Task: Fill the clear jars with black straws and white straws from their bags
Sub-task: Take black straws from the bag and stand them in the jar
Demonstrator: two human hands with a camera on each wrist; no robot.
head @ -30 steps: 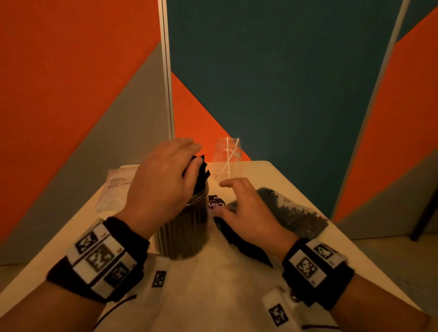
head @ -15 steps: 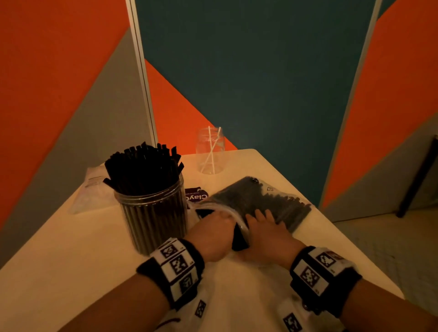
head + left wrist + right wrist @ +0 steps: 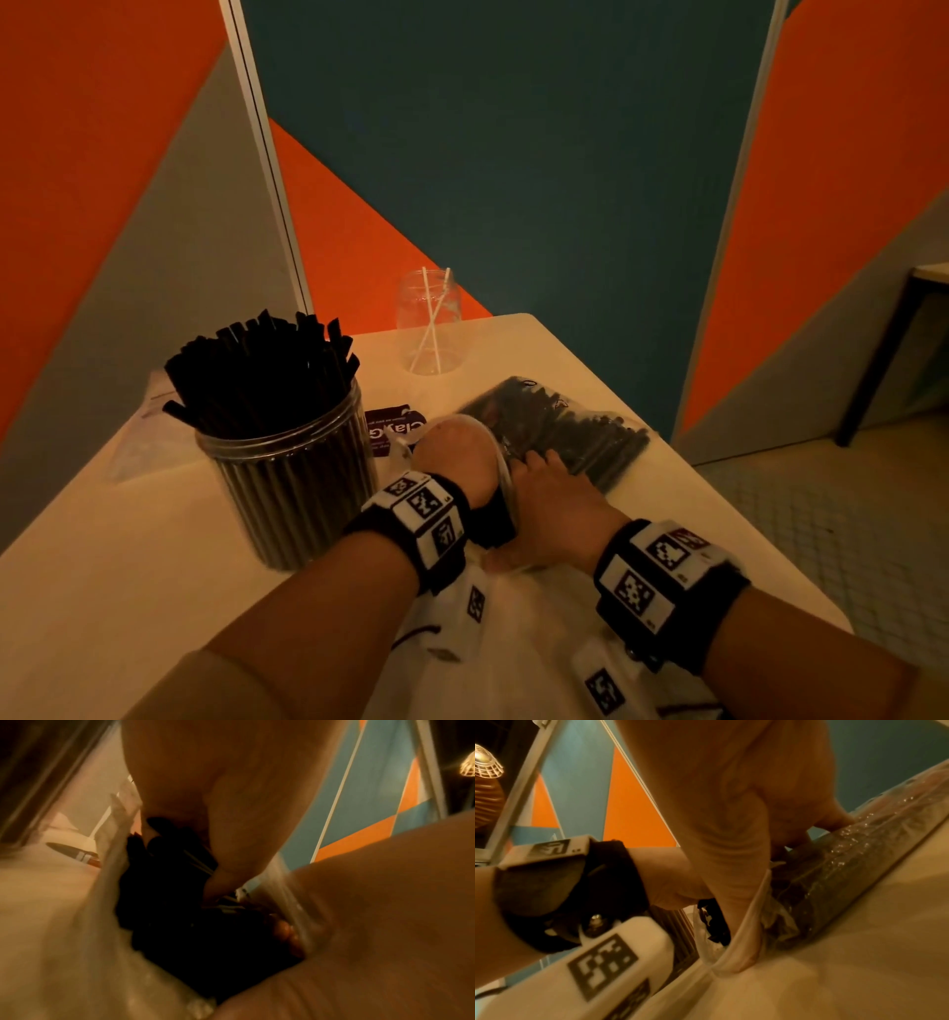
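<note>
Large ribbed clear jar (image 3: 287,478): packed with black straws (image 3: 262,370), near full, on the cream worktop (image 3: 128,555). Small smooth clear jar (image 3: 430,321), far edge: only two white straws (image 3: 431,318), so this half barely begun. Crinkly clear bag (image 3: 560,426) of black straws, lying flat: left hand (image 3: 454,462) reaches inside its mouth, fingers curled round a dark bundle; right hand (image 3: 544,493) presses flat-fingered on the bag, grip open

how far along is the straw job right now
Mostly done: the big jar is packed with black straws. In hand: the left hand reaches into the black straw bag, which the right hand holds down. Left: the small jar holds only two white straws.
</note>
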